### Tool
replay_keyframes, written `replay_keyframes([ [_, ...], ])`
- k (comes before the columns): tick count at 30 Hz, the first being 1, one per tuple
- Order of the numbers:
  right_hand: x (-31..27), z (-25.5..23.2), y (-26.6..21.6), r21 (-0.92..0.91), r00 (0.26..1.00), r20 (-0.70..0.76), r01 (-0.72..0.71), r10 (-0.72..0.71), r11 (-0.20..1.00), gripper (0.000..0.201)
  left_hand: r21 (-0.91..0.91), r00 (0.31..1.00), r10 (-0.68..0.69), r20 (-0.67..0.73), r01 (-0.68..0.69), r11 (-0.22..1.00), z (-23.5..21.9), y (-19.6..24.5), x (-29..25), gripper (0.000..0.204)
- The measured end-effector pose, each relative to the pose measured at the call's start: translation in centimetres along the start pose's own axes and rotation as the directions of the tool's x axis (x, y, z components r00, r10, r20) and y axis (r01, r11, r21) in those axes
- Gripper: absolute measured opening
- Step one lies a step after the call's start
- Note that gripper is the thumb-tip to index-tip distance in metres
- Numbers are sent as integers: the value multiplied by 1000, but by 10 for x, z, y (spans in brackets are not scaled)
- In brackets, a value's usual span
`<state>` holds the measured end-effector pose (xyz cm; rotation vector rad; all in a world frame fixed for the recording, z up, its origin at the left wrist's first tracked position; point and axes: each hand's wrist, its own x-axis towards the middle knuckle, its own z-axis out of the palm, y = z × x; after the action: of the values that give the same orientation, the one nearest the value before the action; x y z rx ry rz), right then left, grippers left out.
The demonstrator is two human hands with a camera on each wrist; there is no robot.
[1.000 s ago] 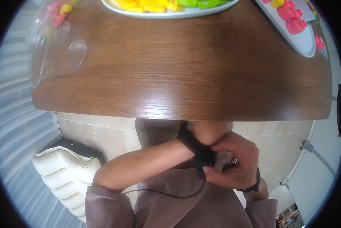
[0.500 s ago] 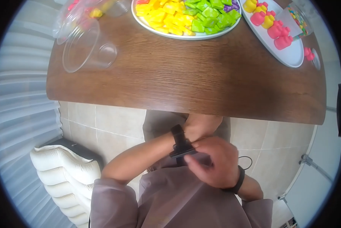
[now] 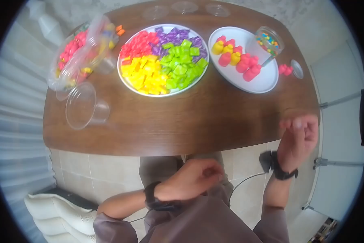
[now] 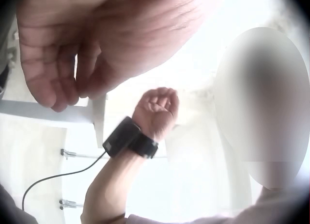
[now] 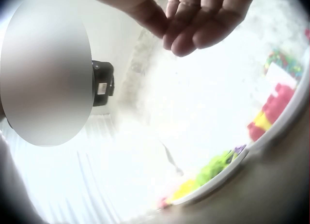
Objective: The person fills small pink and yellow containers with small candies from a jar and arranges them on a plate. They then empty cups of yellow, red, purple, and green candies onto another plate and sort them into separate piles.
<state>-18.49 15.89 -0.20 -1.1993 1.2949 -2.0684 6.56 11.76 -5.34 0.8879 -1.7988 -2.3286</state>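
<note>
My left hand (image 3: pixel 192 178) is held in front of the body, below the table edge, with its fingers loosely curled and nothing in them. Over the right front part of the table is my right hand (image 3: pixel 299 137), its fingers bent loosely and holding nothing. Its nearest things are a few small pink pieces (image 3: pixel 285 69) and a white oval plate (image 3: pixel 267 83) with a row of pink and yellow bear-shaped pieces (image 3: pixel 243 62). A round white plate (image 3: pixel 123 83) carries red, purple, yellow and green pieces (image 3: pixel 182 67) sorted by colour. Each wrist wears a black strap.
A clear plastic cup (image 3: pixel 80 107) lies on its side at the table's left. Behind it are clear bags (image 3: pixel 74 52) with colourful pieces. A clear jar (image 3: pixel 269 40) of coloured bits sits by the oval plate. Clear lids (image 3: pixel 184 7) lie along the far edge.
The right hand has let go of the left wrist's strap and moved right, up over the table. The left hand has come back from under the table edge. The head view has risen, showing more table.
</note>
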Motion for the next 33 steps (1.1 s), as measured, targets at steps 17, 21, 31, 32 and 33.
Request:
replay_keyframes([
  [17,81,2,50,-774,899,409,432,-156,463,28,-29,918,293,-266,-311,950,-60,72,112,20],
  [21,79,20,51,-809,863,490,502,-120,305,29,-34,919,310,-243,-328,944,-63,67,108,20],
  [31,77,31,63,-800,822,560,568,-101,194,18,-25,940,281,-194,-291,957,-62,68,102,15],
  [32,78,32,63,-800,822,560,568,-102,192,18,-17,940,283,-191,-292,956,-62,67,103,15],
  [33,79,31,63,-817,847,524,530,-91,227,18,-18,940,282,-192,-291,957,-62,66,103,15],
])
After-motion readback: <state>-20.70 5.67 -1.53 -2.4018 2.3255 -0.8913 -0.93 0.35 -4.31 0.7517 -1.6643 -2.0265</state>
